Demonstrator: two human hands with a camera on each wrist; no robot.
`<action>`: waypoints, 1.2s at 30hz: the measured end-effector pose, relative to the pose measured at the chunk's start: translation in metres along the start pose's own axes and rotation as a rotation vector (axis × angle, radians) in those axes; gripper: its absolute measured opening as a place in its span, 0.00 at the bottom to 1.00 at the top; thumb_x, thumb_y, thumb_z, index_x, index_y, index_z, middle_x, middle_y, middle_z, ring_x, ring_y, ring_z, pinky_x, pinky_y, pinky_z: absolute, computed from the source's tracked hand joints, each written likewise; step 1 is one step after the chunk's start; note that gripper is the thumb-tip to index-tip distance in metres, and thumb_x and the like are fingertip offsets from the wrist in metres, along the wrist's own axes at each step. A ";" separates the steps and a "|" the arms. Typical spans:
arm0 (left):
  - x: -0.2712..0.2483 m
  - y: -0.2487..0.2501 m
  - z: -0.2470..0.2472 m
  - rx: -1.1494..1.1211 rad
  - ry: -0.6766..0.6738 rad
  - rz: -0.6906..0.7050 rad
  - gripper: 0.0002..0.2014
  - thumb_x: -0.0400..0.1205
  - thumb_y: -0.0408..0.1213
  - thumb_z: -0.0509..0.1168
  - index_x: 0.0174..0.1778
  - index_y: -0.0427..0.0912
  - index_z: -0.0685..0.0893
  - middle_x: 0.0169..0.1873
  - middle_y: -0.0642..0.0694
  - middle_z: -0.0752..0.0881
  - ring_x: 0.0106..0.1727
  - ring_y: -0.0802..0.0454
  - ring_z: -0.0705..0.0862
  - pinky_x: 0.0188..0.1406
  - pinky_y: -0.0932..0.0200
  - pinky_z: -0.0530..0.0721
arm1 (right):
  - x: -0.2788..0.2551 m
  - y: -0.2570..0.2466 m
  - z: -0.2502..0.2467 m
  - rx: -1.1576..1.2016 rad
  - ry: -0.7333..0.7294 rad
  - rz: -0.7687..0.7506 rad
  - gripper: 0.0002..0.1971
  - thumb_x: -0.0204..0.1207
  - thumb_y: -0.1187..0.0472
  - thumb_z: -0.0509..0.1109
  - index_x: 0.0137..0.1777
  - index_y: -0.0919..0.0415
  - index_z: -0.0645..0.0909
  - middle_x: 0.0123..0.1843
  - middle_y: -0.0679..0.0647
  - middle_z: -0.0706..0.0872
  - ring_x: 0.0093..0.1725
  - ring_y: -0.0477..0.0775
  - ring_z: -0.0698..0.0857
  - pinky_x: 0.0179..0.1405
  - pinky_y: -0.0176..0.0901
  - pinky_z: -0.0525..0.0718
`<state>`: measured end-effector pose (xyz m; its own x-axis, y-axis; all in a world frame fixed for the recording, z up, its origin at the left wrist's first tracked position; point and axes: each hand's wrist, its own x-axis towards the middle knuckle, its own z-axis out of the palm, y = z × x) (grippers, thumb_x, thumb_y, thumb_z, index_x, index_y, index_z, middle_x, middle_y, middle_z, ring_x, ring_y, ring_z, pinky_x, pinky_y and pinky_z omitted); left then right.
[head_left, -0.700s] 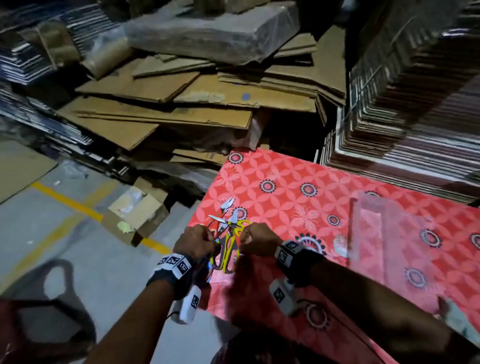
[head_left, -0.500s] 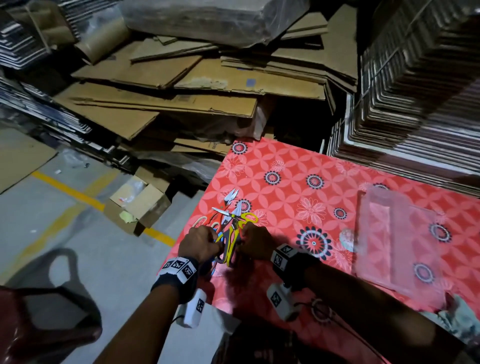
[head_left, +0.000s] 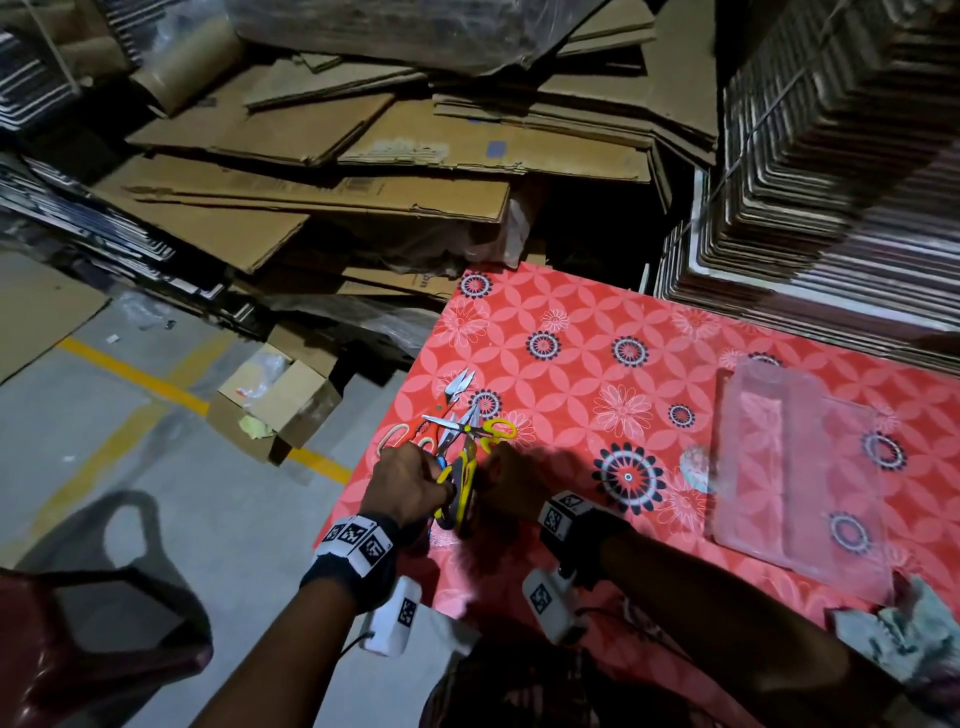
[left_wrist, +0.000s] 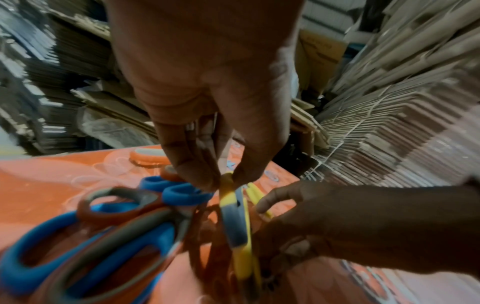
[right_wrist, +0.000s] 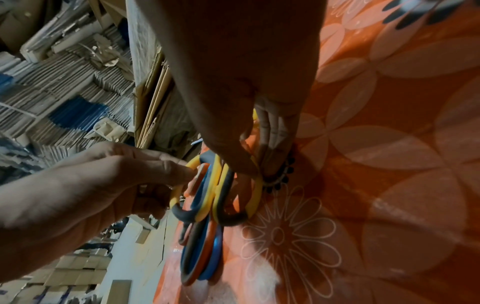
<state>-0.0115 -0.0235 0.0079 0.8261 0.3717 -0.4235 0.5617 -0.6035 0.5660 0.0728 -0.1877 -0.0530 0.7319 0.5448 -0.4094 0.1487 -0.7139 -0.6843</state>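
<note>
A pile of several scissors lies at the near left corner of the red flowered table (head_left: 571, 322). My left hand (head_left: 418, 480) pinches the top of a yellow-and-grey scissors handle (left_wrist: 235, 216) between thumb and fingertips (left_wrist: 202, 176). My right hand (head_left: 506, 478) grips the other yellow handle loop (right_wrist: 255, 193) of the same scissors (head_left: 464, 483) from the right. Blue-and-orange handled scissors (left_wrist: 98, 232) lie under my left hand. Small thread snips (head_left: 458, 387) and an orange-and-white handled pair (head_left: 400, 434) lie just beyond. The blades are partly hidden by my hands.
A clear plastic sleeve (head_left: 795, 467) lies on the table's right side, with a crumpled cloth (head_left: 904, 639) near its front corner. Flattened cardboard (head_left: 322, 156) and tied carton stacks (head_left: 831, 182) crowd the back. A small open box (head_left: 280, 400) and a dark red chair (head_left: 78, 623) stand on the floor to the left.
Both hands stay at the scissors pile and have hardly moved. The head view has shifted slightly, so the table sits lower and more to the right.
</note>
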 end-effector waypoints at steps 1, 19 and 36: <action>-0.004 0.003 -0.001 0.002 -0.004 0.002 0.07 0.68 0.37 0.76 0.27 0.39 0.89 0.23 0.46 0.87 0.31 0.49 0.89 0.30 0.62 0.81 | -0.001 0.001 0.001 0.011 -0.013 -0.003 0.17 0.73 0.65 0.81 0.55 0.59 0.76 0.50 0.56 0.84 0.53 0.61 0.86 0.53 0.54 0.83; -0.068 -0.001 -0.028 -0.174 -0.127 -0.201 0.13 0.67 0.41 0.74 0.36 0.33 0.94 0.31 0.35 0.92 0.36 0.37 0.92 0.45 0.36 0.92 | -0.065 0.001 -0.025 0.245 -0.213 -0.106 0.07 0.80 0.66 0.77 0.47 0.73 0.90 0.42 0.66 0.92 0.36 0.56 0.88 0.45 0.59 0.89; -0.094 0.062 0.008 -0.662 -0.284 -0.096 0.09 0.84 0.20 0.66 0.53 0.30 0.92 0.40 0.33 0.93 0.35 0.50 0.93 0.35 0.60 0.91 | -0.119 0.030 -0.097 0.392 0.166 -0.191 0.02 0.73 0.69 0.84 0.44 0.65 0.94 0.31 0.45 0.91 0.29 0.41 0.88 0.33 0.36 0.86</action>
<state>-0.0551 -0.1018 0.0769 0.7787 0.1501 -0.6092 0.6150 0.0100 0.7885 0.0545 -0.3171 0.0334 0.8173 0.5496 -0.1734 0.0520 -0.3701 -0.9275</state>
